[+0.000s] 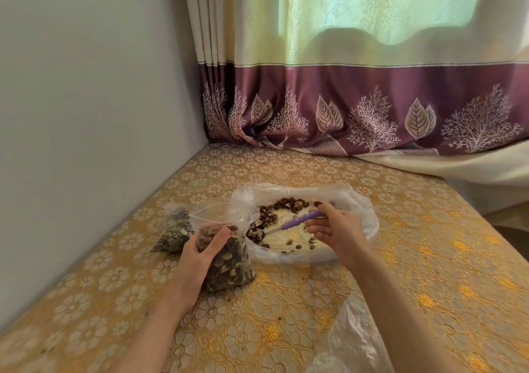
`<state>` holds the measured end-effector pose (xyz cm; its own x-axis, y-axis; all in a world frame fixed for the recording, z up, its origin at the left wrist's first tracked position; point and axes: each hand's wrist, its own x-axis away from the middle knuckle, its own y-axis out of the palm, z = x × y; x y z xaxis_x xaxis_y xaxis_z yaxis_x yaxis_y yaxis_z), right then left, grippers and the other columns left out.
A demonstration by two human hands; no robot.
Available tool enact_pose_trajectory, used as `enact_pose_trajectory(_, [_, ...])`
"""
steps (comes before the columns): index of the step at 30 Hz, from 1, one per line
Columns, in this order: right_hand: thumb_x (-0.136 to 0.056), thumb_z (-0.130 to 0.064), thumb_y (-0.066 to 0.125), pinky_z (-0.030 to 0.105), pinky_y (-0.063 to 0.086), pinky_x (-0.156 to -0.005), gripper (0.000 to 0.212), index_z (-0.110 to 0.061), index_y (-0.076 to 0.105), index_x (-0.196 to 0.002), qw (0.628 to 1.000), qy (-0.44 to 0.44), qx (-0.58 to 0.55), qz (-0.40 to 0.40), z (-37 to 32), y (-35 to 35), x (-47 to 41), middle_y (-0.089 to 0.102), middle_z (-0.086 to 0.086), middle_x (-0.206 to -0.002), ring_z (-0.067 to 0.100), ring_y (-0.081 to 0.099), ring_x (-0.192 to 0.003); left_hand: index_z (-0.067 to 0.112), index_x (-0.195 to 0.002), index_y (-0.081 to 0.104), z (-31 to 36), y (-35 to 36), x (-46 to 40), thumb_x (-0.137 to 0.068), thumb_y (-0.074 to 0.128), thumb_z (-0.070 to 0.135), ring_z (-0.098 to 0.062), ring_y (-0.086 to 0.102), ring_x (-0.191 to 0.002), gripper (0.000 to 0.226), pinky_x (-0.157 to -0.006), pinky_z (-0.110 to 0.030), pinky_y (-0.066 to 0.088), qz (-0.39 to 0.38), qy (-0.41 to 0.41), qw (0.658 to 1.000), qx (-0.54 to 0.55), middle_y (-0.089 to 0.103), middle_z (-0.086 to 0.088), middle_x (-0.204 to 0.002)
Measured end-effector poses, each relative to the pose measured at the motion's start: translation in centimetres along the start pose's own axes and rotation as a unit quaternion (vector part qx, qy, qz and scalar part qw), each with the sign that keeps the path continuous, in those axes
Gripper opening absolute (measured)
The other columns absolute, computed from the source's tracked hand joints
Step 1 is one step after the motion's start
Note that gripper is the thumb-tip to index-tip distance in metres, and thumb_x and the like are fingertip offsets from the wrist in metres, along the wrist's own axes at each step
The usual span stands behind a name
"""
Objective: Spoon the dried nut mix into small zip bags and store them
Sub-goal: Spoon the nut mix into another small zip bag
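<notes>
Scooping nut mix beside a half-filled bag

On the gold floral surface (286, 315), the left hand (200, 246) grips the clear zip bag (229, 261) upright; the right hand (329, 226) pinches the purple-handled metal spoon (283, 224) in the plastic-lined bowl (357, 241) (keep it level crossing to the bag's mouth).

grey wall (86, 86), backlit curtain (372, 58) (purple hem)
</notes>
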<state>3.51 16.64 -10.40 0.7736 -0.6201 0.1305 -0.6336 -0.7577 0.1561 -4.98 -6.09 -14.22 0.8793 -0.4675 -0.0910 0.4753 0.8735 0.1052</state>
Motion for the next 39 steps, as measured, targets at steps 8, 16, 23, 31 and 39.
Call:
enact_pose_trajectory(8, [-0.091, -0.008, 0.046, 0.015, 0.043, -0.036, 0.028, 0.0, 0.062, -0.069, 0.996, 0.047, -0.04, 0.061, -0.3, -1.2, -0.4, 0.063, 0.007, -0.048, 0.009, 0.056, -0.037, 0.044, -0.091, 0.069, 0.1, 0.1, 0.2, -0.039, 0.076, 0.075, -0.009, 0.066, -0.094, 0.061, -0.089, -0.033, 0.047, 0.002, -0.001, 1.0, -0.03, 0.071, 0.01, -0.098])
enact_pose_trajectory(16, [-0.089, -0.005, 0.045, 0.017, 0.04, -0.039, 0.024, 0.0, 0.064, -0.074, 0.997, 0.006, -0.053, 0.058, -1.4, -1.9, 0.0, 0.063, 0.005, -0.052, 0.011, 0.053, -0.044, 0.028, -0.101, 0.063, 0.6, 0.5, 0.7, -0.027, 0.07, 0.082, -0.013, 0.063, -0.099, 0.093, -0.092, -0.033, 0.048, 0.02, 0.008, 0.997, -0.068, 0.069, 0.006, -0.101])
enact_pose_trajectory(23, [-0.091, -0.006, 0.046, 0.014, 0.04, -0.037, 0.023, 0.001, 0.062, -0.077, 0.989, -0.062, -0.126, 0.04, -3.3, -1.3, 1.4, 0.063, 0.007, -0.057, 0.01, 0.052, -0.043, 0.034, -0.104, 0.057, 0.6, 0.4, 0.6, -0.021, 0.078, 0.075, -0.003, 0.065, -0.091, 0.095, -0.074, -0.016, 0.048, -0.019, -0.004, 0.996, -0.091, 0.068, 0.012, -0.097])
enact_pose_trajectory(31, [-0.091, -0.009, 0.049, 0.016, 0.044, -0.044, 0.024, -0.001, 0.065, -0.076, 0.983, -0.119, -0.141, -0.012, -4.9, 0.4, 3.5, 0.065, 0.009, -0.061, 0.012, 0.056, -0.049, 0.037, -0.108, 0.057, 0.0, 0.8, 0.5, -0.028, 0.076, 0.076, -0.013, 0.061, -0.103, 0.091, -0.091, -0.033, 0.048, -0.028, -0.024, 0.992, -0.121, 0.065, 0.004, -0.111])
enact_pose_trajectory(39, [-0.091, -0.002, 0.046, 0.017, 0.042, -0.044, 0.022, -0.001, 0.066, -0.083, 0.975, -0.183, -0.086, -0.096, -4.8, 1.5, 4.3, 0.064, 0.012, -0.068, 0.014, 0.055, -0.052, 0.037, -0.105, 0.057, -0.1, 0.8, 0.4, -0.025, 0.076, 0.077, -0.013, 0.062, -0.102, 0.091, -0.09, -0.033, 0.049, -0.015, -0.022, 0.992, -0.12, 0.067, 0.006, -0.107])
